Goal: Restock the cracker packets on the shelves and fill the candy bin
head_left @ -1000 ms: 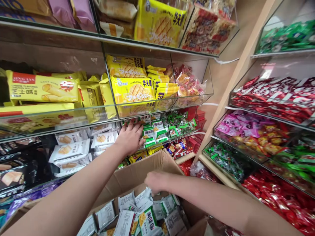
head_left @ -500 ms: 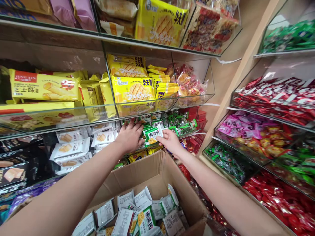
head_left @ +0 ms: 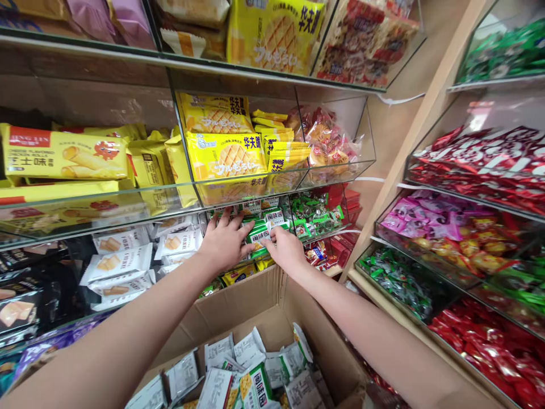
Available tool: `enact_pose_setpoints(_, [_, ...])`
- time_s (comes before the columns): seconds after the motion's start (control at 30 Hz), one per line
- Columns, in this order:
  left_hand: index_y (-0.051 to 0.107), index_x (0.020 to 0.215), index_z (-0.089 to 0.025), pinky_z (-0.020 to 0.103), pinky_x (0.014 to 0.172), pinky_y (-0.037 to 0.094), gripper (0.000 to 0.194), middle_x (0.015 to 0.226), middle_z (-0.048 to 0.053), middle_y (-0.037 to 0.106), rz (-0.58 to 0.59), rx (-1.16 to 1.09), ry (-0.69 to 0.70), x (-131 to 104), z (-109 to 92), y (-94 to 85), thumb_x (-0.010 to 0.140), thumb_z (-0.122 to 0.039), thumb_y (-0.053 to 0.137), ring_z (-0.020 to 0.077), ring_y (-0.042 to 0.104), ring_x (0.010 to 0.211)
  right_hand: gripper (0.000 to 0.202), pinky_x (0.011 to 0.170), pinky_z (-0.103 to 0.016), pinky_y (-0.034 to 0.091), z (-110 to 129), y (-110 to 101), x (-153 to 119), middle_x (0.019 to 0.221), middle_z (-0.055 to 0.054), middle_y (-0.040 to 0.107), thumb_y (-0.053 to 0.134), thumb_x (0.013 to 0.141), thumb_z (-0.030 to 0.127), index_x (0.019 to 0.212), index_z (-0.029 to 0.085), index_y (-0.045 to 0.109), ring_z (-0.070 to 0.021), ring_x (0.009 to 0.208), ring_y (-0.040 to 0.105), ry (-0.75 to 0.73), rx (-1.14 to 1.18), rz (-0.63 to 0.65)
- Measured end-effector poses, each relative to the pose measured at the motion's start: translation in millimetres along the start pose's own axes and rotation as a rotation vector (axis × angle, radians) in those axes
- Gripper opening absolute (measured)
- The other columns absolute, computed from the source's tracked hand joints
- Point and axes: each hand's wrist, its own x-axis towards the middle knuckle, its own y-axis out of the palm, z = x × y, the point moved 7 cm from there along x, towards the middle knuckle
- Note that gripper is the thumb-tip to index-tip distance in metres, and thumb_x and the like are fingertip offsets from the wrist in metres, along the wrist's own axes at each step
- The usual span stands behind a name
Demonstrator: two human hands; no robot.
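My left hand point(head_left: 225, 241) lies with its fingers spread over green-and-white cracker packets in a clear shelf bin below the yellow waffle packets. Just right of its thumb, a green-and-white cracker packet point(head_left: 258, 232) rests among the others. My right hand point(head_left: 286, 247) has its fingers curled, thumb and forefinger at that packet's right end. Another packet point(head_left: 275, 218) of the same kind shows just above. Below my arms stands an open cardboard box point(head_left: 240, 298) holding several more of these packets point(head_left: 255, 386), many with their silver backs up.
A glass-fronted shelf point(head_left: 128, 207) with yellow packets point(head_left: 227, 156) overhangs my hands. White packets point(head_left: 121, 261) fill the compartment to the left, and green-wrapped sweets point(head_left: 317, 216) sit to the right. A wooden upright point(head_left: 395, 153) separates the right-hand bins of wrapped sweets point(head_left: 472, 227).
The cracker packet has gone down and slightly left into the bin, with my right hand following it. My left hand stays spread over the packets. The view has shifted slightly.
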Motion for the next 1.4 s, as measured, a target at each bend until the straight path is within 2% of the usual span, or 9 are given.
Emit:
enact_pose_setpoints(0.2, [0.050, 0.124, -0.021, 0.062, 0.099, 0.020, 0.048, 0.128, 0.012, 0.052, -0.071, 0.030, -0.049, 2, -11, -3.1, 0.079, -0.038, 0.048, 0.0407, 0.023, 0.128, 0.023, 0.064, -0.027, 0.041, 2, -1, 2, 0.085, -0.008, 0.066, 0.057, 0.080, 0.036, 0.090, 0.017, 0.054, -0.0211, 0.079, 0.062, -0.054, -0.090, 0.077])
enact_pose_setpoints(0.37, [0.045, 0.128, -0.024, 0.054, 0.104, 0.017, 0.048, 0.140, 0.012, 0.036, -0.129, 0.050, -0.013, 3, -16, -10.6, 0.083, -0.040, 0.041, 0.0327, 0.023, 0.130, 0.031, 0.067, -0.026, 0.041, 3, -9, 2, 0.100, -0.007, 0.062, 0.054, 0.082, 0.027, 0.110, 0.018, 0.044, -0.0191, 0.085, 0.060, -0.186, -0.016, -0.052])
enact_pose_setpoints(0.47, [0.033, 0.135, -0.020, 0.055, 0.105, 0.016, 0.056, 0.144, 0.012, 0.030, -0.136, 0.049, -0.011, 9, -14, -8.0, 0.084, -0.043, 0.037, 0.0313, 0.021, 0.132, 0.030, 0.064, -0.026, 0.041, 7, -2, 5, 0.098, -0.005, 0.063, 0.052, 0.084, 0.026, 0.112, 0.021, 0.043, -0.0188, 0.081, 0.061, -0.226, -0.053, 0.014])
enact_pose_setpoints(0.67, [0.045, 0.127, -0.014, 0.062, 0.100, 0.019, 0.059, 0.141, 0.016, 0.035, -0.093, 0.030, -0.003, 21, -8, 0.4, 0.081, -0.051, 0.037, 0.0368, 0.025, 0.129, 0.030, 0.061, -0.028, 0.040, 11, -3, 5, 0.091, -0.007, 0.063, 0.053, 0.083, 0.028, 0.109, 0.018, 0.045, -0.0213, 0.077, 0.060, -0.240, -0.136, 0.110])
enact_pose_setpoints(0.8, [0.045, 0.127, -0.015, 0.064, 0.100, 0.016, 0.059, 0.143, 0.015, 0.032, -0.055, 0.017, 0.017, 23, -8, 2.7, 0.081, -0.051, 0.039, 0.0372, 0.019, 0.131, 0.024, 0.074, -0.031, 0.042, 15, -22, 12, 0.097, -0.011, 0.060, 0.043, 0.088, 0.030, 0.104, 0.016, 0.055, -0.0225, 0.089, 0.056, -0.309, -0.158, -0.025])
enact_pose_setpoints(0.9, [0.045, 0.126, -0.016, 0.064, 0.100, 0.015, 0.058, 0.144, 0.015, 0.028, -0.049, 0.027, 0.027, 23, -10, 4.2, 0.080, -0.050, 0.041, 0.0368, 0.016, 0.132, 0.032, 0.089, -0.034, 0.039, 19, -28, 27, 0.113, -0.012, 0.055, 0.037, 0.088, 0.021, 0.114, 0.014, 0.054, -0.0241, 0.105, 0.048, -0.371, -0.139, -0.134])
enact_pose_setpoints(1.13, [0.037, 0.132, -0.020, 0.059, 0.102, 0.012, 0.063, 0.142, 0.014, 0.031, -0.118, 0.064, 0.047, 23, -12, -2.6, 0.078, -0.055, 0.041, 0.0368, 0.021, 0.131, 0.040, 0.099, -0.039, 0.036, 26, -5, 65, 0.133, -0.008, 0.047, 0.035, 0.089, 0.021, 0.127, 0.012, 0.044, -0.0245, 0.118, 0.044, -0.500, -0.078, 0.016])
enact_pose_setpoints(1.27, [0.035, 0.133, -0.023, 0.058, 0.103, 0.011, 0.066, 0.146, 0.009, 0.024, -0.079, 0.054, 0.070, 28, -8, -0.3, 0.078, -0.058, 0.040, 0.0382, 0.019, 0.131, 0.041, 0.097, -0.046, 0.036, 20, -9, 70, 0.132, -0.004, 0.048, 0.038, 0.088, 0.020, 0.128, 0.018, 0.043, -0.0263, 0.117, 0.045, -0.465, -0.056, 0.080])
enact_pose_setpoints(1.4, [0.044, 0.126, -0.021, 0.060, 0.101, 0.014, 0.066, 0.145, 0.011, 0.026, -0.052, 0.049, 0.080, 32, -5, 1.3, 0.074, -0.061, 0.043, 0.0392, 0.026, 0.128, 0.036, 0.098, -0.039, 0.038, 21, -17, 73, 0.122, -0.007, 0.056, 0.041, 0.086, 0.015, 0.121, 0.013, 0.048, -0.0213, 0.114, 0.049, -0.484, -0.022, 0.061])
